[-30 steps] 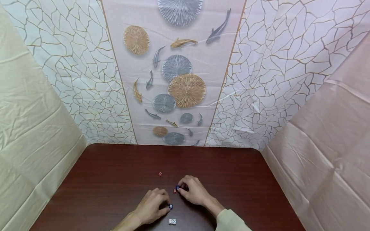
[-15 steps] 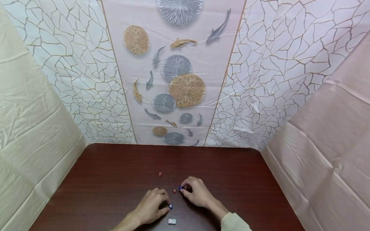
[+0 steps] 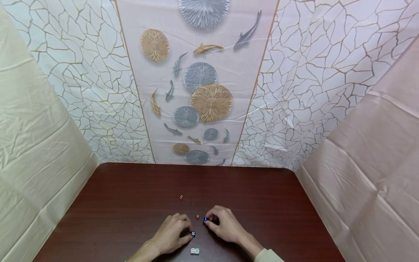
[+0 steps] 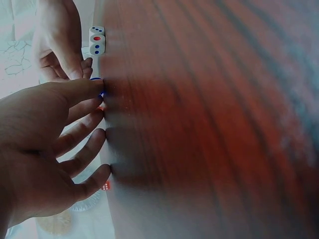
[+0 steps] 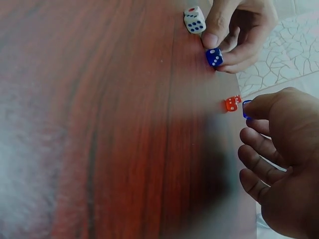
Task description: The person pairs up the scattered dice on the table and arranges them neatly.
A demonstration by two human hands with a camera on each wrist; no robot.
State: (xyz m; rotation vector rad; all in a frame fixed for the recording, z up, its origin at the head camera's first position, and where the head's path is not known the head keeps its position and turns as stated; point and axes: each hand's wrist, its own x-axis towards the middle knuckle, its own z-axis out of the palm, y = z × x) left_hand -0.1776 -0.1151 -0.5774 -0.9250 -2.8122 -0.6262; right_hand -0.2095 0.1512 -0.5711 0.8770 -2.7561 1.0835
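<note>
On the table, my left hand (image 3: pixel 173 233) pinches a blue die (image 3: pixel 193 234) with white pips between thumb and fingertip. My right hand (image 3: pixel 226 223) holds a second blue die (image 3: pixel 205 220) the same way, farther from me and to the right. A small red die (image 3: pixel 198 217) stands just left of the right hand's die, apart from it. In the right wrist view, the left hand's blue die (image 5: pixel 214 57) shows its pips, while the thumb covers most of the right hand's blue die (image 5: pixel 246 110).
Two white dice (image 3: pixel 194 251) sit side by side nearest me, below the left hand's die. Another red die (image 3: pixel 181 197) lies farther back. The dark brown wooden table (image 3: pixel 131 189) meets a patterned cloth (image 3: pixel 209 91) behind and plain cloth at both sides.
My right hand has drawn its blue die away from the nearer red die, rightward and then toward me. The left hand and the other dice have stayed put.
</note>
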